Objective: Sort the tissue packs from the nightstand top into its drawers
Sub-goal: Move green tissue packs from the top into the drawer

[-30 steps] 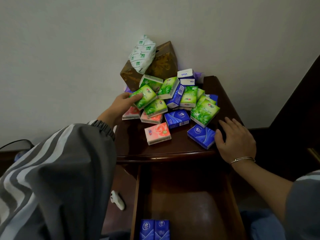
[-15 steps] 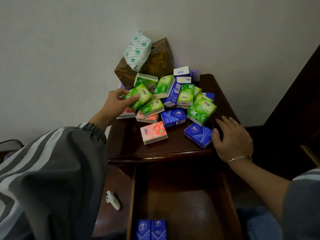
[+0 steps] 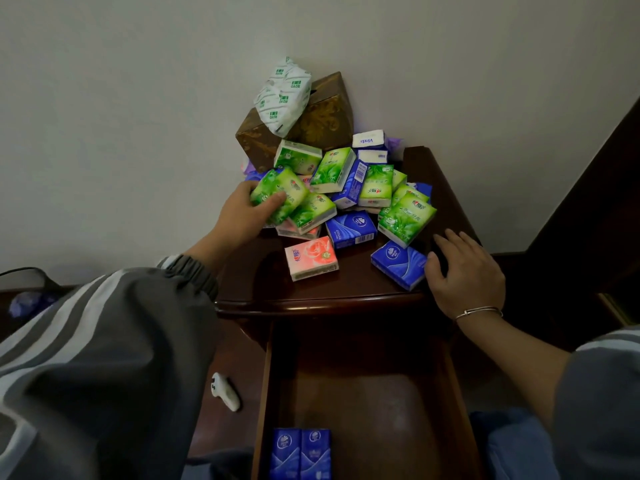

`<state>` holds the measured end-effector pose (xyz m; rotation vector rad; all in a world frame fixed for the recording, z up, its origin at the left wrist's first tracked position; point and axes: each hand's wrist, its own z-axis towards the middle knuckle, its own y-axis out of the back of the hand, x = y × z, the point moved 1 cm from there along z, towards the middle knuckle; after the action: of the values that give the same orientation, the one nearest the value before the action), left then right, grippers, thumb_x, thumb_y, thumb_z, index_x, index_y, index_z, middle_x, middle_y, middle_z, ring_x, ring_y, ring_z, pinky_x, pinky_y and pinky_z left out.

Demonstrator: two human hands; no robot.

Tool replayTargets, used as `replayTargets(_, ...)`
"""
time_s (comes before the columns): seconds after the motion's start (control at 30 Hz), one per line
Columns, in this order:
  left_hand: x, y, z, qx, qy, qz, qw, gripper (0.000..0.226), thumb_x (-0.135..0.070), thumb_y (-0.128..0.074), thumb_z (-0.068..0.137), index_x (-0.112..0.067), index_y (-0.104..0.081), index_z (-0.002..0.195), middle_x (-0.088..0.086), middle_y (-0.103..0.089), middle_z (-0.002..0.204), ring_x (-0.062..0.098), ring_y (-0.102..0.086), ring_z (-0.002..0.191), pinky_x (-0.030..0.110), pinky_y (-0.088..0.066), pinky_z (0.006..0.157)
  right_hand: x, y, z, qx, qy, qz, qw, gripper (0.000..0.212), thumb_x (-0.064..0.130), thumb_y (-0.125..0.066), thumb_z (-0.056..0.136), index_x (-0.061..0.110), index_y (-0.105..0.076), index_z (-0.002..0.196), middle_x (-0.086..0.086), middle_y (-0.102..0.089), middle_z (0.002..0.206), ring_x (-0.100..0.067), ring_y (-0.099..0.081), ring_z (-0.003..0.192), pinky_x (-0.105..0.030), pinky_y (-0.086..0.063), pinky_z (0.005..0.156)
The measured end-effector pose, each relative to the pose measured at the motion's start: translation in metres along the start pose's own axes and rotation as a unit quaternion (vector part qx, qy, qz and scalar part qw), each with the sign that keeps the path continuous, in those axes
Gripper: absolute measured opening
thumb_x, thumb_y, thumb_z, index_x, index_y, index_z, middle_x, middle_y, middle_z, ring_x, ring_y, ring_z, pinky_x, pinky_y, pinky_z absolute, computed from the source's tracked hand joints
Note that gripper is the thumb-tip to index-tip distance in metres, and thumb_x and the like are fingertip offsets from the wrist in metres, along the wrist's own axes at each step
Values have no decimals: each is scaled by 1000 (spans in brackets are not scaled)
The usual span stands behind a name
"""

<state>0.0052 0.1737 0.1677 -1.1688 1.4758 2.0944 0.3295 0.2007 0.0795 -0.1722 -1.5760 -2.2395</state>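
Several green, blue and pink tissue packs lie heaped on the dark wooden nightstand top (image 3: 349, 289). My left hand (image 3: 239, 220) grips a green pack (image 3: 277, 192) at the heap's left edge, thumb over its front. My right hand (image 3: 467, 275) rests flat on the top's right front corner, fingers straight, its thumb beside a blue pack (image 3: 398, 265). A pink pack (image 3: 311, 258) lies alone near the front edge. Below, the drawer (image 3: 363, 403) stands pulled out with two blue packs (image 3: 299, 452) side by side at its near left.
A brown patterned tissue box (image 3: 322, 123) stands against the wall behind the heap, with a white and green soft pack (image 3: 282, 95) leaning on it. A small white device (image 3: 225, 391) lies on the floor left of the drawer. Dark furniture rises at the right.
My left hand has closed more firmly on the green pack and drawn it slightly toward me. My right hand has stayed on the corner.
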Motion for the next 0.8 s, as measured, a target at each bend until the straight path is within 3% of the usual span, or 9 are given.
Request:
replayTargets(0.1, 13, 1, -22, -88, 38, -112, 989, 42, -41, -61, 89, -7, -61, 114, 3, -66, 97, 1, -60, 73, 6, -43, 53, 0, 1, -1, 3, 1, 2, 1000, 68, 50, -20, 84, 12, -59, 126, -9, -55, 135, -25, -45, 130, -42, -40, 103)
replayTargets(0.17, 32, -2, -40, -125, 88, -208, 966, 42, -40, -60, 89, -6, -62, 112, 4, -67, 92, 4, -63, 74, 14, -49, 60, 0, 1, -1, 4, 1, 0, 1000, 68, 51, -20, 85, 13, -58, 127, -9, -55, 136, -25, -44, 131, -42, -40, 104)
replayTargets(0.23, 50, -12, -61, -148, 153, -265, 940, 46, -42, -61, 88, -5, -59, 116, 8, -67, 100, 16, -65, 89, 30, -54, 75, 0, 0, -1, 4, 2, -1, 1000, 68, 51, -20, 85, 13, -58, 127, -9, -54, 136, -25, -44, 131, -42, -40, 104)
replayTargets(0.3, 59, -22, -76, -166, 164, -223, 946, 46, -45, -63, 86, -9, -56, 113, 2, -64, 102, 11, -62, 89, 24, -50, 74, -1, 0, 0, 0, 3, 3, 1000, 68, 52, -20, 86, 12, -58, 127, -10, -55, 135, -25, -45, 130, -42, -41, 103)
replayTargets(0.37, 59, -27, -81, -162, 150, -194, 956, 40, -48, -64, 84, -19, -52, 109, -11, -59, 94, -4, -56, 81, 14, -42, 64, 0, 2, -2, -3, 5, 15, 1000, 68, 52, -21, 86, 11, -58, 126, -11, -56, 133, -26, -47, 128, -42, -42, 102)
replayTargets(0.5, 57, -23, -77, -148, 175, -192, 954, 43, -51, -63, 83, -21, -50, 109, -10, -56, 91, 0, -55, 80, 19, -41, 65, -1, 8, -3, -38, 3, 69, 997, 59, 47, -26, 88, 12, -57, 124, -9, -60, 126, -27, -53, 117, -43, -41, 96)
replayTargets(0.6, 61, -18, -78, -116, 162, -187, 962, 41, -51, -63, 83, -22, -50, 109, -15, -57, 90, -5, -55, 79, 8, -40, 56, 1, 17, -2, -87, -13, 140, 986, 54, 44, -30, 86, 13, -58, 120, -8, -59, 124, -29, -52, 114, -40, -33, 95)
replayTargets(0.7, 69, -16, -76, -88, 152, -218, 960, 46, -55, -64, 81, -24, -51, 112, -13, -61, 97, -1, -59, 86, 15, -43, 63, 25, 32, 9, -130, 47, 157, 978, 46, 41, -41, 85, 11, -58, 115, -9, -59, 117, -29, -52, 107, -34, -32, 88)
replayTargets(0.8, 74, -16, -77, -70, 136, -242, 958, 50, -54, -66, 79, -24, -51, 116, -12, -63, 101, 0, -62, 89, 17, -46, 65, 73, 44, 40, -99, 136, 114, 979, 45, 46, -51, 82, 15, -56, 116, -6, -59, 116, -26, -53, 104, -36, -36, 85)
